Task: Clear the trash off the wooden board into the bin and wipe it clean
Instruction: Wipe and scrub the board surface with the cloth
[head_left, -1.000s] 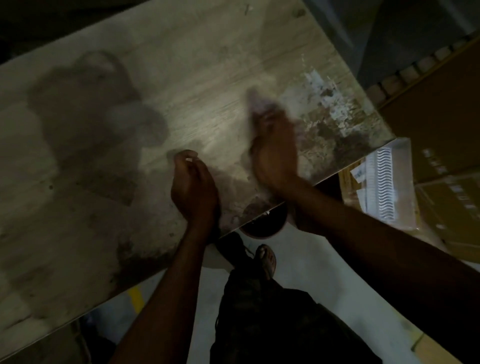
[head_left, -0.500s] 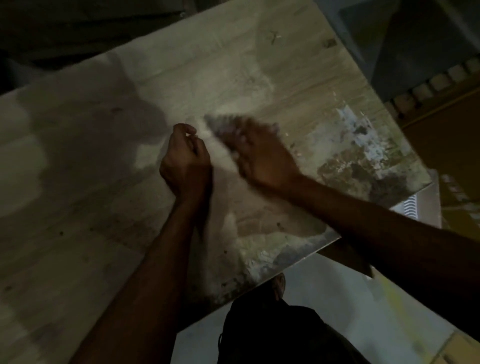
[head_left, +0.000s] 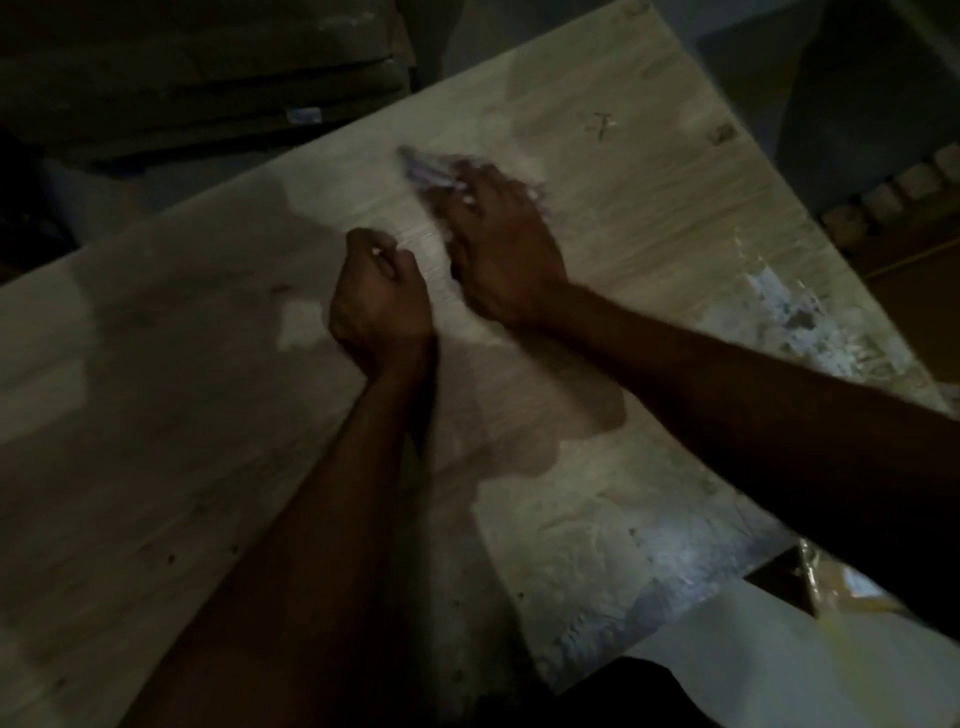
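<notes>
Board (head_left: 649, 218) fills most of the head view: pale wood grain, set at a slant, lit dimly. Right hand (head_left: 501, 249) lies palm-down on the wooden board toward its far side, fingers spread over a blurred cloth (head_left: 431, 166) that shows purplish-white past the fingertips; hand pressed on the cloth rather than closed round it. Left hand (head_left: 382, 306) just beside it, clenched in a fist with knuckles toward the surface; cannot tell whether anything is inside the fist. The two hands are near but not touching.

Surroundings: dark stacked material (head_left: 197, 67) beyond the far-left edge; a small scratch mark (head_left: 602, 124) and a knot (head_left: 722, 134) near the far-right corner. White and dark flaky residue (head_left: 795, 322) covers the right-hand edge; swirled pale smears (head_left: 613, 525) spread near the front-right corner. A darker patch (head_left: 545, 410) lies between the forearms.

No container identifiable; blurred shiny packaging (head_left: 841, 582) and pale floor (head_left: 779, 665) sit below the near-right edge.

Left half of the surface is open, in shadow.
</notes>
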